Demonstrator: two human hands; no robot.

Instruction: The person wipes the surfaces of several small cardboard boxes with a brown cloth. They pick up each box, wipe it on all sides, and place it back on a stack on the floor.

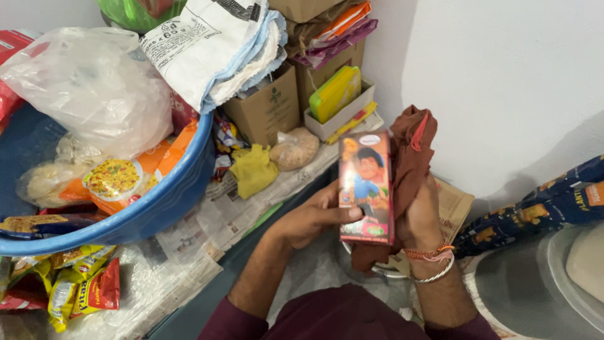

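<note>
**Carton held upright between both hands, cloth behind it**

At 9 o'clock in your view sits the blue tub, filled with a clear plastic bag and a printed snack packet. At 7 o'clock, below the tub rim, yellow snack packets lie on the newspaper sheets that cover the shelf.

At 12 o'clock, a folded white sack rests on the tub edge and on a brown cardboard box. Just below that box lie a crumpled yellow cloth and a small clear bag of grain. An open tray box to the right of these holds a yellow-green case.

At centre, your left hand grasps the red printed carton; the thumb presses on the lower front face and the fingers wrap the left edge. The carton stands upright, raised above the shelf, front face toward you.

Your right hand is closed around a brown cloth, which lies against the back and right side of the carton. The wrist carries a metal bangle and a thread band.

At 4 o'clock, a dark blue patterned wrapper lies beside a grey round lid.
</note>
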